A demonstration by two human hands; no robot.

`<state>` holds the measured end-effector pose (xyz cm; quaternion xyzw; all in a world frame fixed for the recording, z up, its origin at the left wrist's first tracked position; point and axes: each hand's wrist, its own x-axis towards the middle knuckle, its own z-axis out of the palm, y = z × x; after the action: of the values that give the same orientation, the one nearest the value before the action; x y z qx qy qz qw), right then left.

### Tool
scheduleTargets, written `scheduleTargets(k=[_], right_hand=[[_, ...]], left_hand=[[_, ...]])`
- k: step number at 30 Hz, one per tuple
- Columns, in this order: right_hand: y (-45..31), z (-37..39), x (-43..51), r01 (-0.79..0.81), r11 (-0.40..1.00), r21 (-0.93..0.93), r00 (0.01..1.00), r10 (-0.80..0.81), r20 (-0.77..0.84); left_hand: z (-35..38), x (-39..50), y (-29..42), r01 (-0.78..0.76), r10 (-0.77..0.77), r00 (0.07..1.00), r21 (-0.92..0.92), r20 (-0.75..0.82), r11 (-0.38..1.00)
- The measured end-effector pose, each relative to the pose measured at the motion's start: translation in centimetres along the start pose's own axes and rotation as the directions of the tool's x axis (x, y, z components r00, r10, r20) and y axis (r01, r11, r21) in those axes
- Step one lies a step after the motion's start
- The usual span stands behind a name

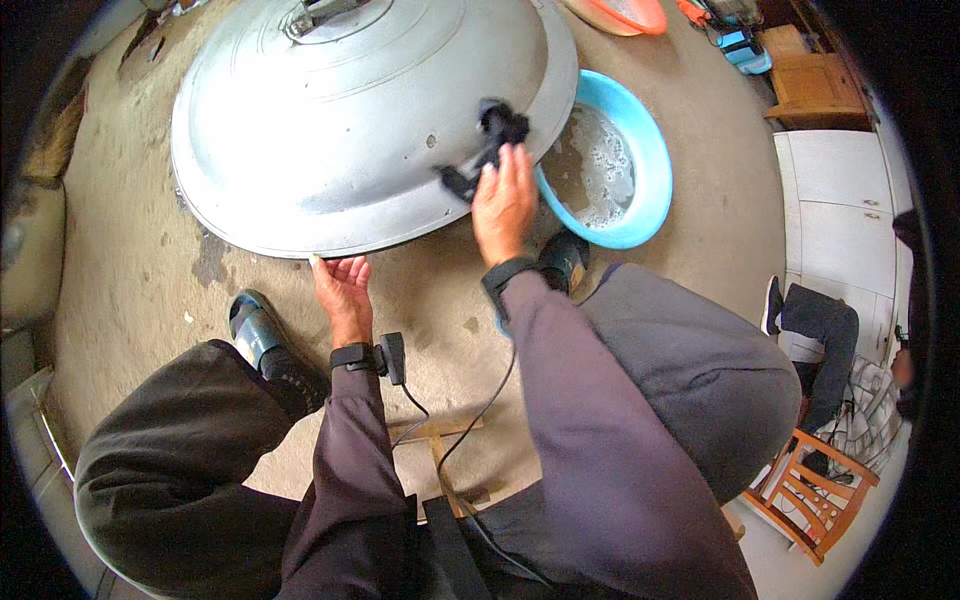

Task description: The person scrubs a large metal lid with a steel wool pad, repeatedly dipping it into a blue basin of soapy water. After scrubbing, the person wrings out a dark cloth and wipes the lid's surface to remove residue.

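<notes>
Before me is a large domed metal lid [360, 142], grey and shiny, with a handle [319, 15] on top. At its near rim my left hand [345, 289] grips the edge, thumb on top and fingers below. My right hand [508, 199] presses a wet-looking black cloth [495, 139] against the lid's right slope; the cloth is bunched and blurred. Beside the lid on the right stands a light-blue plastic basin [652, 176] with murky, foamy water [600, 165] in it. The lid's rim overlaps the basin's left edge in view. Whatever bears the lid is hidden under it.
An orange basin [630, 16] lies beyond on the concrete floor [712, 225]. To the right are white cabinets [840, 195], a wooden cabinet [817, 82], and another person [825, 337] near a wooden chair [814, 495]. A cable [495, 405] runs from my wrists past my lap.
</notes>
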<state>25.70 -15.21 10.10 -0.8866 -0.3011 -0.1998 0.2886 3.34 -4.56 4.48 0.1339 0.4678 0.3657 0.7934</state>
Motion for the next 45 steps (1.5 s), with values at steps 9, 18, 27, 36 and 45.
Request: scheduleTargets(k=[9, 18, 27, 36, 45], right_hand=[[-12.0, -1.3, -3.4, -0.354, 0.739, 0.573, 0.922, 0.174, 0.346], [-9.8, -1.4, 0.1, -0.77, 0.374, 0.517, 0.637, 0.487, 0.597], [-6.1, -1.7, -0.2, -0.815, 0.351, 0.461, 0.563, 0.664, 0.491], [-5.9, -1.8, -0.5, -0.748, 0.184, 0.638, 0.581, 0.647, 0.494], [-5.6, -1.5, -2.1, -0.718, 0.185, 0.671, 0.619, 0.611, 0.494]], left_hand=[[-1.3, 0.8, 0.6, 0.018, -0.028, 0.989, 0.073, 0.145, 0.997], [-1.9, 0.6, 2.3, 0.058, -0.11, 0.976, 0.257, 0.19, 0.965], [-0.1, 0.1, 9.4, -0.184, 0.242, 0.959, 0.325, -0.147, 0.927], [18.8, 6.5, 15.8, -0.664, 0.583, 0.604, 0.748, 0.544, -0.011], [31.4, 21.0, 18.1, -0.6, 0.324, 0.599, 0.678, 0.733, -0.425]])
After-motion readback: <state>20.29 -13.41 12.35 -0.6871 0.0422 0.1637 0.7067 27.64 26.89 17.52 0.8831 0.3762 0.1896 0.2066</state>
